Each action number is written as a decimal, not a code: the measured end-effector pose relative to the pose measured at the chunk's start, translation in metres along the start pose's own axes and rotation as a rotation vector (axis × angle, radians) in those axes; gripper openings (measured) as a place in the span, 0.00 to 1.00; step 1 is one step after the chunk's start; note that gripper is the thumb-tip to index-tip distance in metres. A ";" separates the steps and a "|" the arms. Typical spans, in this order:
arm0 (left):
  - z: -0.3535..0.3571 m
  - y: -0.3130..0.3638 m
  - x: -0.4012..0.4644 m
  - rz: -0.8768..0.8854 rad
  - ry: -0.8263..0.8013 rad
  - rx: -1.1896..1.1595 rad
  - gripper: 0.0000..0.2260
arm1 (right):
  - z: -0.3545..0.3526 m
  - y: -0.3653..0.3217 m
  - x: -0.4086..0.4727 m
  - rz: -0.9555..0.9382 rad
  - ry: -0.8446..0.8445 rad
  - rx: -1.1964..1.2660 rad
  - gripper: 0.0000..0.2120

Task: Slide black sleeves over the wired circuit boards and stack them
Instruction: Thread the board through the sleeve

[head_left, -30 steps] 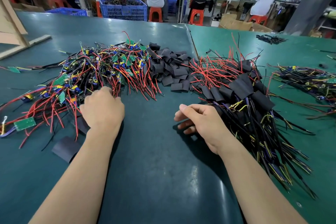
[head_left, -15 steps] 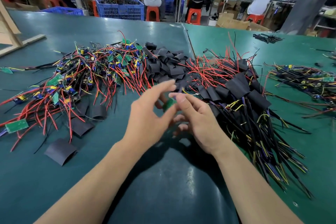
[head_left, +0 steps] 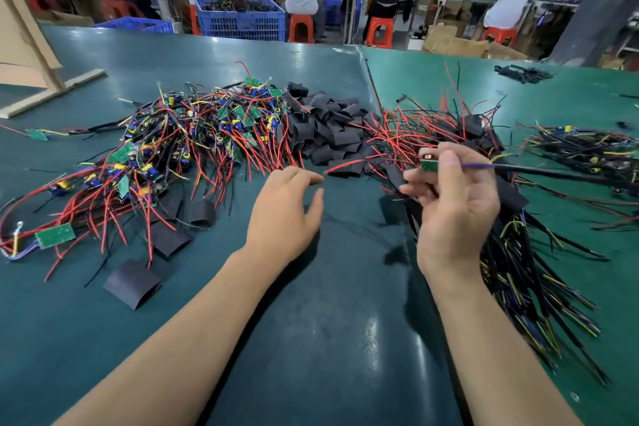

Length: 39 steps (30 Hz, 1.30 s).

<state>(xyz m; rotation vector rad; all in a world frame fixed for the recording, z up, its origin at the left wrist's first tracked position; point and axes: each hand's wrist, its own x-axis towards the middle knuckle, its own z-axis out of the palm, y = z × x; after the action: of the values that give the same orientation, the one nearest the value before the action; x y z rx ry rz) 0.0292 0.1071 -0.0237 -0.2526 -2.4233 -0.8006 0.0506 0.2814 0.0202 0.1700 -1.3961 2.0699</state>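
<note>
The right hand (head_left: 453, 207) was raised over the tabletop (head_left: 311, 339), its thumb and fingers pinching a small green board (head_left: 428, 164). A purple and black wire (head_left: 539, 170) ran from the board out to the right, over the stack of sleeved boards (head_left: 511, 252) that lay under and beside that hand, its black, yellow and purple leads fanning toward the near right edge. Red wires (head_left: 408, 135) spread from the far end of the stack.

The left hand (head_left: 287, 214) hovered palm down near the middle of the tabletop, fingers loosely bent and apart, holding nothing. Its fingertips pointed toward the heap of black sleeves (head_left: 332, 135), which sat just beyond it, between the two wire piles.

To the left lay the pile of bare boards (head_left: 179, 149), a tangle of red, black and yellow wires with green boards and blue parts showing. A few loose sleeves lay at its near edge, one (head_left: 133, 284) flat on the tabletop closest to the person, and a single board (head_left: 55, 235) lay at the far left.

Another wire bundle (head_left: 587, 152) lay at the right edge. Beyond the tabletop, people sat on red stools (head_left: 301, 28) by a blue crate (head_left: 242, 17).
</note>
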 end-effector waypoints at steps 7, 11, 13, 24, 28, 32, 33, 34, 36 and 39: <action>0.025 0.004 0.061 0.081 -0.377 0.203 0.19 | -0.003 0.000 0.001 -0.077 0.170 -0.103 0.07; 0.034 0.005 0.074 0.138 -0.546 0.377 0.21 | -0.003 0.000 0.002 -0.017 0.183 -0.048 0.07; 0.032 0.002 0.069 0.185 -0.518 0.454 0.15 | -0.004 0.000 0.002 -0.022 0.176 -0.041 0.07; -0.019 -0.020 -0.001 0.095 -0.327 0.112 0.05 | -0.002 0.011 0.002 0.056 0.009 -0.108 0.08; -0.028 -0.023 -0.010 0.077 -0.237 0.112 0.09 | -0.001 0.010 0.001 0.099 -0.062 -0.069 0.08; -0.030 -0.021 -0.009 0.070 -0.219 0.131 0.11 | -0.002 0.010 0.000 0.164 -0.092 -0.028 0.08; -0.029 -0.021 -0.009 0.067 -0.223 0.154 0.12 | -0.002 0.011 0.000 0.185 -0.098 -0.020 0.09; -0.027 -0.022 -0.010 0.053 -0.226 0.170 0.14 | -0.002 0.011 -0.001 0.203 -0.106 -0.007 0.10; -0.026 -0.024 -0.009 0.016 -0.236 0.168 0.17 | -0.001 0.014 -0.001 0.224 -0.123 0.001 0.10; -0.025 -0.027 -0.007 -0.001 -0.237 0.150 0.15 | -0.003 0.018 0.000 0.204 -0.139 -0.078 0.11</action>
<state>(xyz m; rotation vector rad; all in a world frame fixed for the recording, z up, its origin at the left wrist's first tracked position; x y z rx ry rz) 0.0372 0.0703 -0.0248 -0.3020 -2.6908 -0.6138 0.0412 0.2793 0.0044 0.1470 -1.6349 2.1991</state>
